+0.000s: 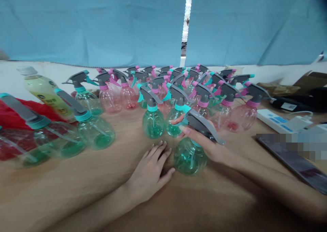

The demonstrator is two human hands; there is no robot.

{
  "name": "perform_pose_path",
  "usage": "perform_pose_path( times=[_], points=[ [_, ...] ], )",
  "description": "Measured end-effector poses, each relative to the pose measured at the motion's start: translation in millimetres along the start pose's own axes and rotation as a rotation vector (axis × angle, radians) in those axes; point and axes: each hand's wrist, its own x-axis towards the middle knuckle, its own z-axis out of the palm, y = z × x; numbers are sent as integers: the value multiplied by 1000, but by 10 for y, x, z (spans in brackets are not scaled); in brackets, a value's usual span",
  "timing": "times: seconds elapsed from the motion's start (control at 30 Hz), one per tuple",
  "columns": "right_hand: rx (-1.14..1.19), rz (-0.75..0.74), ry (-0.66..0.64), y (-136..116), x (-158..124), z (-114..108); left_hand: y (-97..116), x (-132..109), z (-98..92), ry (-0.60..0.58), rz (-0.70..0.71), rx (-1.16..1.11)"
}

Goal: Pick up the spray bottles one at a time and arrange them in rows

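My right hand [201, 140] is wrapped round the neck of a green spray bottle [187, 159], under its grey and turquoise trigger head. That bottle is roughly upright, low over the table or standing on it; I cannot tell which. My left hand [153, 165] lies palm down on the wooden table [107, 187], fingers stretched out, just left of that bottle. Right beyond the hands stand two more green spray bottles [153, 125]. Behind them are several pink spray bottles [241, 118] with grey and pink heads.
Several green spray bottles [95, 133] stand at the left, by a pale yellow bottle [43, 89] and red material [15, 113]. On the right lie a dark phone or tablet [286, 164], a white power strip [274, 119] and dark items. A blue cloth [102, 28] hangs behind.
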Motion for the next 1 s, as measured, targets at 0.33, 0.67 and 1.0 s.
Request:
perform_pose_path(
  times=[0.33, 0.67, 1.0],
  points=[
    [3, 19, -9, -27, 27, -2, -16, 2, 8, 2, -1, 14],
    [-100, -95, 23, -32, 68, -6, -28, -1, 26, 17, -9, 0],
    [-136, -97, 31, -16, 66, -7, -19, 6, -3, -2, -2, 12]
  ],
)
